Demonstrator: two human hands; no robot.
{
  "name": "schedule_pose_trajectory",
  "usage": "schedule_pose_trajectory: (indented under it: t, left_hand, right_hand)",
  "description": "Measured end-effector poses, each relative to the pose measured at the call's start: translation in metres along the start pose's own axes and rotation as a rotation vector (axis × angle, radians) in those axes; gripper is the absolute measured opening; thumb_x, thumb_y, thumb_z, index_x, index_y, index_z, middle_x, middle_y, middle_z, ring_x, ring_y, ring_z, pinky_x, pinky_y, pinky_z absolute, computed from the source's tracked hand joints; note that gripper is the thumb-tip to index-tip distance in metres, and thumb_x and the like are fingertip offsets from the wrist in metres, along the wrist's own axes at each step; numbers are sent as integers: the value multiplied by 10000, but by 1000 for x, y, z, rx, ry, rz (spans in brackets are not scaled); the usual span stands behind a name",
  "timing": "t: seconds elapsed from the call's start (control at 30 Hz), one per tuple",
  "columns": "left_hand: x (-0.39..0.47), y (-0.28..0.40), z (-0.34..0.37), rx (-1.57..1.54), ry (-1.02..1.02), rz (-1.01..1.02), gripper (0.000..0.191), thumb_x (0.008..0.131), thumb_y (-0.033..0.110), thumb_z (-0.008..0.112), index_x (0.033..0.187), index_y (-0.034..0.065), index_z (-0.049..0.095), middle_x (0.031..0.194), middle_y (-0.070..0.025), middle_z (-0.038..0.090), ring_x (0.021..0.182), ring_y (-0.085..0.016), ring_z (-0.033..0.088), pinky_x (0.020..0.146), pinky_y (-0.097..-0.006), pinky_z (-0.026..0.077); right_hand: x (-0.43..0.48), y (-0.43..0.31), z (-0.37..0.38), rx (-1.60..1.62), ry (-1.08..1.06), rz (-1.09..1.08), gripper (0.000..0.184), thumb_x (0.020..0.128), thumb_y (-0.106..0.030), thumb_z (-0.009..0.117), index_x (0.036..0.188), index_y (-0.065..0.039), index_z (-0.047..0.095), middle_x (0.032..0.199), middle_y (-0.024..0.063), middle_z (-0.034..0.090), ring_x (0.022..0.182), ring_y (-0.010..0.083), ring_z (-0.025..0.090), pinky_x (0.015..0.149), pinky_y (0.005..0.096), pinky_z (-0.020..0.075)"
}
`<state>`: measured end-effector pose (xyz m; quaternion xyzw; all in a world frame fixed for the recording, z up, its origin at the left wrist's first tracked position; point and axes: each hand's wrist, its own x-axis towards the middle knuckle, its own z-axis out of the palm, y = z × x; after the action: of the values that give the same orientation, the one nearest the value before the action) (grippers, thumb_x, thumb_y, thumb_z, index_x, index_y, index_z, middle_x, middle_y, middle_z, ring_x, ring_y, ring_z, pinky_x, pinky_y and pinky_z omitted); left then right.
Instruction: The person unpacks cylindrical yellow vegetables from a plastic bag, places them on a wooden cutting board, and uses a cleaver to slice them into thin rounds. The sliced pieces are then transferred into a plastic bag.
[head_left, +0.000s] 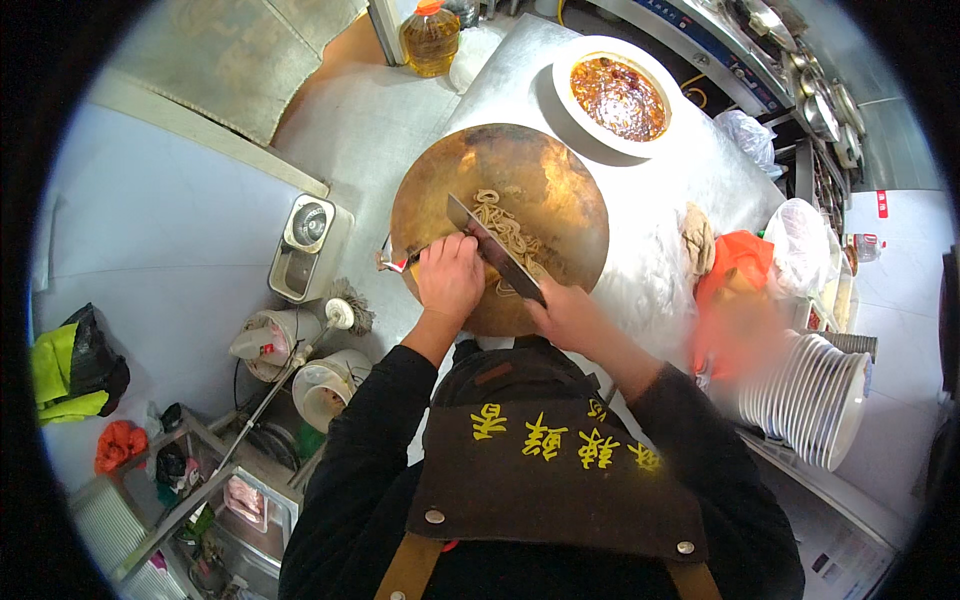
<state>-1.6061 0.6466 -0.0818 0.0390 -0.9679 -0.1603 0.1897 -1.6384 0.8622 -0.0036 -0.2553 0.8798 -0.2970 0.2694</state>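
A round wooden chopping block (431, 180) lies before me on the metal worktop. In my right hand (568, 316) is a cleaver (499, 249), its broad blade slanting up and left across the block. Pale, curled strips of cut food (510, 229) are heaped along the blade's far side. My left hand (452, 274) rests on the block with bent fingers close to the blade; what lies beneath the palm is mostly hidden. A small red-and-white item (394, 265) sticks out to the left of that hand, too unclear to name.
A white bowl of red, oily sauce (619, 97) stands beyond the block. Clear plastic film (645, 262), an orange bag (739, 259) and stacked white plates (810, 401) are on the right. An oil jug (430, 41) stands at the back; buckets (326, 386) are at lower left.
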Motion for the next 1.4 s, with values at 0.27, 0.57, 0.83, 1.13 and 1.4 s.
schedule_pose_trajectory:
  t: [0.27,0.57,0.83,1.13,1.4]
  left_hand:
    - [1,0,2,12,44,15,207,819,173,685,1012,109,647,1062,-68,656,983,-288,610,837,-431,464]
    - [-3,-1,2,-19,25,2,211,812,157,689,1011,105,645,1082,-72,658,977,-287,611,835,-433,467]
    - [-3,-3,0,-34,-5,11,189,825,146,670,1011,116,657,1098,-68,654,993,-287,608,842,-438,467]
    - [-10,0,-12,47,-20,-24,297,795,147,688,1091,157,662,1065,-62,606,996,-296,583,834,-440,449]
    - [-8,-4,-7,44,-25,-11,252,807,179,689,1057,162,656,1078,-49,616,999,-282,584,848,-436,441]
  right_hand:
    - [32,8,35,-31,119,21,298,957,-292,647,1023,-29,527,795,289,662,789,520,652,712,599,511]
    - [1,0,3,-18,27,17,313,966,-296,634,1038,-9,531,820,296,672,799,517,661,729,600,516]
    - [41,17,61,-45,179,-1,321,957,-303,650,1053,-24,523,796,309,653,784,537,640,708,608,502]
    - [19,-3,21,-52,119,-12,317,968,-302,627,1048,-18,510,806,308,656,804,526,644,713,613,497]
    - [0,-11,1,-70,-3,70,302,968,-291,619,1061,-22,517,817,294,669,815,513,666,727,613,513]
